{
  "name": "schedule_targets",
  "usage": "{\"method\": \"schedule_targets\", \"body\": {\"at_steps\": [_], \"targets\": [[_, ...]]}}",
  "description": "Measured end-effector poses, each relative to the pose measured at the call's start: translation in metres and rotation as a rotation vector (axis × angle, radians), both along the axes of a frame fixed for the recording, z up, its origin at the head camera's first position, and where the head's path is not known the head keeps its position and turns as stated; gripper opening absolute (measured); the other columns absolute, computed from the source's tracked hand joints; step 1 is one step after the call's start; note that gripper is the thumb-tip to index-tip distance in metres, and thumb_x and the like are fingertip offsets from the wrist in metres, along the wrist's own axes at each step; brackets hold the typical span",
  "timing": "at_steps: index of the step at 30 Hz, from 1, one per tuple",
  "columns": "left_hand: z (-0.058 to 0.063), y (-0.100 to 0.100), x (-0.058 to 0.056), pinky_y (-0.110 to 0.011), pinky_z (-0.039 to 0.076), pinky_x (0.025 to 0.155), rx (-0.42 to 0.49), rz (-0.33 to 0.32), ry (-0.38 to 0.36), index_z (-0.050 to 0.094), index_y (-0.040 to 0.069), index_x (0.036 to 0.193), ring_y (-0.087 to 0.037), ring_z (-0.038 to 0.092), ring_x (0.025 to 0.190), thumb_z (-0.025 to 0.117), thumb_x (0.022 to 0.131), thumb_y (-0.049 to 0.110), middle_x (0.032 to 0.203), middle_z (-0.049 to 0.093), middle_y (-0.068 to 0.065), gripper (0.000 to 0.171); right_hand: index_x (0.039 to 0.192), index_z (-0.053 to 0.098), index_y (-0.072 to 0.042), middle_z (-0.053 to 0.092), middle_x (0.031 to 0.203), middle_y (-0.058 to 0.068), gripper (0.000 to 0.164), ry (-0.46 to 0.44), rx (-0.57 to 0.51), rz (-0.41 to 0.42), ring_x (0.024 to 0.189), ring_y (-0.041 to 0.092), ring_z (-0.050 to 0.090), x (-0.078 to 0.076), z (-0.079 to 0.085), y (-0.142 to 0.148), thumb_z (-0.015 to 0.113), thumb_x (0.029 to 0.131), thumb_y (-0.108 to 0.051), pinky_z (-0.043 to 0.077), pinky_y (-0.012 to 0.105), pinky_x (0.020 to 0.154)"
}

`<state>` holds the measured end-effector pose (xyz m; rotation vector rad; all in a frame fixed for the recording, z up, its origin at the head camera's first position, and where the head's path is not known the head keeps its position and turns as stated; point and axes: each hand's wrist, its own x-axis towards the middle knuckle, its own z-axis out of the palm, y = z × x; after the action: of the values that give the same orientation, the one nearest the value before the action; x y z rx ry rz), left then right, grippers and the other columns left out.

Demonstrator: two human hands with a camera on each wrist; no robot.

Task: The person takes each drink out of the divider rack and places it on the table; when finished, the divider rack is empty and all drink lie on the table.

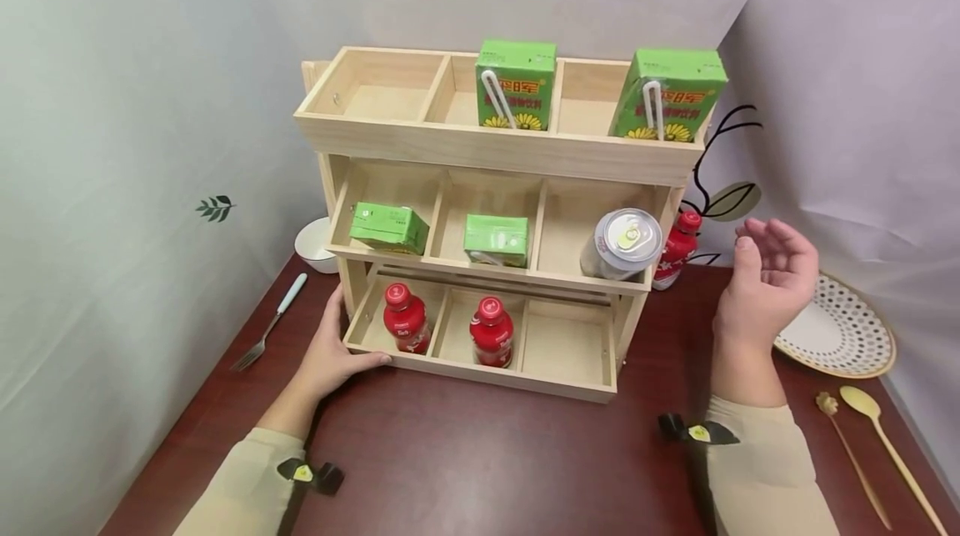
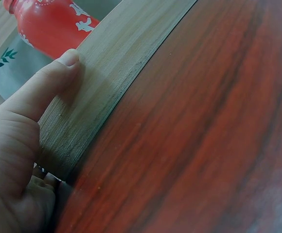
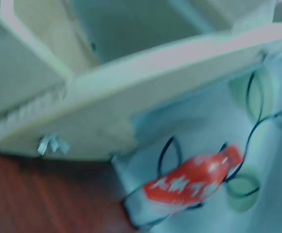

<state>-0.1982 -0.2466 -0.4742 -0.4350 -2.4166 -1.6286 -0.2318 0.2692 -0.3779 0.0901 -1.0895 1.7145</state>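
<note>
My left hand grips the lower left corner of a three-tier wooden shelf; in the left wrist view its thumb lies on the front board. Raised beside the shelf's right side, my right hand has loosely bent fingers and holds nothing. A red-labelled bottle stands behind it, by the shelf's right side. Green drink cartons are in the top middle and top right compartments. The middle tier holds two more cartons and a silver can; two red bottles stand below.
Left of the shelf are a white bowl and a fork with a pale handle. At right lie a dotted plate, a gold spoon and a slim gold utensil. Pale cloth hangs around the dark red table.
</note>
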Motion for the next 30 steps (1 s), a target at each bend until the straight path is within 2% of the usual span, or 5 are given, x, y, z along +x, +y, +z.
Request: {"method": "schedule_targets", "body": {"at_steps": [8, 11, 15, 22, 30], "targets": [[0.001, 0.000, 0.000, -0.028, 0.034, 0.101, -0.007, 0.004, -0.004, 0.015, 0.013, 0.155, -0.030, 0.036, 0.132, 0.096, 0.054, 0.011, 0.150, 0.031, -0.013, 0.129, 0.103, 0.055, 0.022, 0.063, 0.094, 0.035, 0.030, 0.190, -0.015, 0.227, 0.083, 0.039, 0.066, 0.035, 0.042, -0.036, 0.058, 0.074, 0.016, 0.054, 0.040, 0.080], [0.001, 0.000, 0.000, -0.028, 0.034, 0.101, -0.008, 0.008, -0.005, 0.015, 0.014, 0.155, -0.030, 0.036, 0.132, 0.096, 0.054, 0.011, 0.150, 0.032, -0.012, 0.129, 0.101, 0.053, 0.024, 0.064, 0.091, 0.035, 0.033, 0.267, -0.011, 0.316, 0.080, 0.039, 0.066, 0.047, 0.054, -0.051, 0.061, 0.069, 0.020, 0.055, 0.040, 0.078], [0.000, 0.000, 0.000, -0.028, 0.034, 0.101, -0.002, 0.006, -0.003, 0.015, 0.013, 0.155, -0.030, 0.036, 0.132, 0.096, 0.054, 0.010, 0.150, 0.031, -0.013, 0.130, 0.097, 0.051, 0.026, 0.064, 0.089, 0.036, 0.038, 0.350, 0.006, 0.398, 0.079, 0.038, 0.067, 0.060, 0.064, -0.069, 0.070, 0.065, 0.020, 0.055, 0.040, 0.077], [0.000, -0.001, 0.000, -0.029, 0.034, 0.101, 0.001, 0.004, -0.003, 0.015, 0.014, 0.155, -0.031, 0.036, 0.132, 0.096, 0.053, 0.010, 0.150, 0.031, -0.012, 0.130, 0.097, 0.049, 0.026, 0.063, 0.088, 0.036, 0.044, 0.446, 0.058, 0.476, 0.080, 0.039, 0.067, 0.075, 0.065, -0.093, 0.076, 0.064, 0.017, 0.055, 0.040, 0.079], [0.001, -0.001, 0.001, -0.029, 0.033, 0.102, -0.012, 0.010, -0.009, 0.015, 0.014, 0.155, -0.030, 0.036, 0.132, 0.096, 0.054, 0.012, 0.150, 0.031, -0.011, 0.129, 0.105, 0.049, 0.029, 0.063, 0.098, 0.034, 0.043, 0.428, 0.337, 0.547, 0.095, 0.037, 0.065, 0.086, 0.057, -0.111, 0.074, 0.073, 0.013, 0.049, 0.039, 0.091]]}}
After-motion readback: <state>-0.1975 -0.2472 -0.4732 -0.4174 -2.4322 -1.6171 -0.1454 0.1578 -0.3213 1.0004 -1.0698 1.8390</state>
